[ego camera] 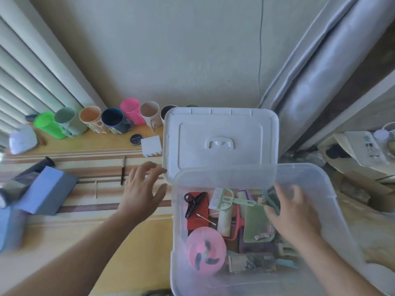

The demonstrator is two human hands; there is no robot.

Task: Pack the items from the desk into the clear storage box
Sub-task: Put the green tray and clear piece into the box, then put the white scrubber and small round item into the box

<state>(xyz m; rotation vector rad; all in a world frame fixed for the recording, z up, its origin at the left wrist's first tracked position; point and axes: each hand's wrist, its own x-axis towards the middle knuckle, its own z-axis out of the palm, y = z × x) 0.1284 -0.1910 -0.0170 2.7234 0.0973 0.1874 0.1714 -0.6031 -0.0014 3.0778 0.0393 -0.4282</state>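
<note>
**Two bare hands at a clear box, one over the desk, one inside**

Both of our hands are in view, reaching forward from the bottom of the frame. Our left hand [142, 189] hovers over the striped desk [85, 210], palm down, fingers spread and relaxed, holding nothing; its fingertips come close to the near left corner of the white lid [221, 142]. Our right hand [292, 212] reaches down inside the clear storage box [333, 212], blurred, with fingers loosely extended over a green flat item [255, 223]; we cannot tell whether it grips anything.

Inside the box lie a pink round fan [205, 249], a red pouch [197, 212] with a black clip [194, 202] on it, a pale green comb [226, 198] and other small items. The lid stands tilted at the box's far edge.

On the desk, left of our left hand, lie a dark pen [123, 170] and a thin stick [95, 189]. Further left sits a blue box [48, 192]. Along the wall stands a row of cups [111, 119] in green, grey, orange, navy, pink and beige, with a black round tin [136, 138] and a white block [151, 145] in front.
</note>
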